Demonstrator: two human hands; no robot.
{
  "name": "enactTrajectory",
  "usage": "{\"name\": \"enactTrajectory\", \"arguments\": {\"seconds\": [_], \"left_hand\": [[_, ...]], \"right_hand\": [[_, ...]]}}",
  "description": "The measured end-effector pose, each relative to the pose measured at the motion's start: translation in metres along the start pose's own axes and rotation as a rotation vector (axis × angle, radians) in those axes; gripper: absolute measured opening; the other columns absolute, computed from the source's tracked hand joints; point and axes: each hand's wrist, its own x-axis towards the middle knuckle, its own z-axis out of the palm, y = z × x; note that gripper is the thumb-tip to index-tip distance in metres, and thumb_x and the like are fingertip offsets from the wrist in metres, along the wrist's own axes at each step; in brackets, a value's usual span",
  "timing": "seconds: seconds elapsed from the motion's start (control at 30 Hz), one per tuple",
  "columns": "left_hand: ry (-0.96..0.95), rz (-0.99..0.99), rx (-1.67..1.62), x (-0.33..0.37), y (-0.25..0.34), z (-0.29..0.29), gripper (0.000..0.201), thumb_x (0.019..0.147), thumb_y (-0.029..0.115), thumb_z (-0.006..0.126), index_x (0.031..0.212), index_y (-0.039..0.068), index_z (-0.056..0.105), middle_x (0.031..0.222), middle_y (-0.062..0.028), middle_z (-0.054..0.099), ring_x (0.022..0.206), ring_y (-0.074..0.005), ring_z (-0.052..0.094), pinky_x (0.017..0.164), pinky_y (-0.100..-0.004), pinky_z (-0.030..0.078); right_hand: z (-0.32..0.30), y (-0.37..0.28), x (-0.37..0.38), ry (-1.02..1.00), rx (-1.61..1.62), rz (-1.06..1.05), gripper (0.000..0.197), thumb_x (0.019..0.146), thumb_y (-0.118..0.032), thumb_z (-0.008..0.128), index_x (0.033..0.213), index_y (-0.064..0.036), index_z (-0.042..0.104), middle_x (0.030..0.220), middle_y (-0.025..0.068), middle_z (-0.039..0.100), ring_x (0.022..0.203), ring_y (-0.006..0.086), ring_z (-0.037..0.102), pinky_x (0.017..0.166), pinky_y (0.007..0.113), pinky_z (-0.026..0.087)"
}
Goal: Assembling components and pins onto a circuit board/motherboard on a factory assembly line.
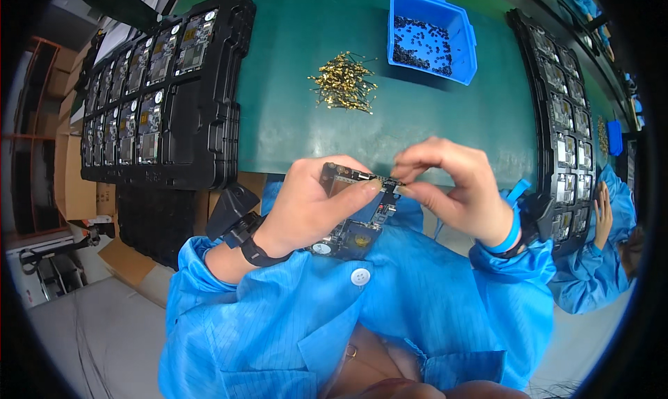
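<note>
My left hand [313,204] grips a dark circuit board [358,235], its thumb laid over the board's upper part. The board is tilted in front of my chest, just off the near edge of the green table. At its upper right corner my right hand [452,186] has thumb and fingertips pinched together. Whatever sits between those fingertips is too small to make out. Beyond the hands, a pile of small gold-tipped cables [344,83] lies on the mat. A blue bin [465,33] holding many small black parts stands to the right of the pile.
At the left, black trays [226,72] carry rows of circuit boards, one slot bare. Another black tray [522,40] of boards stands at the right. Beside it a co-worker's hand [603,214] and blue sleeve show. Cardboard boxes [76,186] stand at the far left.
</note>
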Motion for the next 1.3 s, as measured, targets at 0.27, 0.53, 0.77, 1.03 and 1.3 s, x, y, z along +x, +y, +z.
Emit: {"name": "enactTrajectory", "arguments": {"seconds": [0.27,0.53,0.77,1.03,1.3], "left_hand": [[0.013,-0.003,0.032,0.0,0.002,0.003,0.015,0.077,0.013,0.063,0.078,-0.002,0.061,0.067,-0.0006,0.059,0.062,-0.0027,0.05,0.052,-0.0188,0.04],[0.03,-0.002,0.064,0.0,0.001,0.006,0.013,0.075,0.011,0.065,0.074,-0.001,0.061,0.061,0.0021,0.056,0.057,-0.0011,0.045,0.047,-0.0181,0.035],[0.016,0.003,0.101,0.002,0.005,0.006,0.012,0.075,0.01,0.065,0.071,-0.001,0.061,0.06,0.0024,0.055,0.057,-0.0009,0.045,0.047,-0.0182,0.035],[0.008,-0.015,0.094,0.002,0.006,0.006,0.011,0.074,0.009,0.065,0.072,-0.001,0.061,0.062,0.0016,0.056,0.059,-0.0014,0.047,0.049,-0.0186,0.037],[0.024,-0.012,0.034,-0.002,0.005,0.004,0.011,0.074,0.008,0.064,0.078,-0.002,0.061,0.067,-0.0002,0.059,0.062,-0.0024,0.05,0.053,-0.0185,0.04]], "right_hand": [[0.011,0.001,-0.005,0.049,-0.007,-0.059,0.018,0.069,0.003,0.06,0.086,-0.0021,0.057,0.074,0.0094,0.056,0.066,0.0228,0.057,0.057,0.03,0.045],[0.013,0.006,-0.007,0.07,-0.021,-0.153,0.015,0.068,0.003,0.06,0.082,-0.002,0.057,0.075,0.0087,0.056,0.066,0.0231,0.057,0.055,0.03,0.045],[0.011,0.007,-0.003,0.069,-0.139,-0.277,0.016,0.065,0.003,0.061,0.08,-0.0023,0.056,0.074,0.0084,0.055,0.063,0.0236,0.056,0.053,0.03,0.045],[0.013,0.005,-0.005,0.075,-0.217,-0.288,0.018,0.064,0.002,0.06,0.081,-0.0028,0.057,0.074,0.0082,0.054,0.062,0.0238,0.056,0.053,0.031,0.045],[0.014,0.005,-0.006,0.064,-0.271,-0.3,0.022,0.063,-0.001,0.061,0.085,-0.0039,0.058,0.076,0.0081,0.053,0.063,0.0242,0.055,0.054,0.032,0.045]]}}
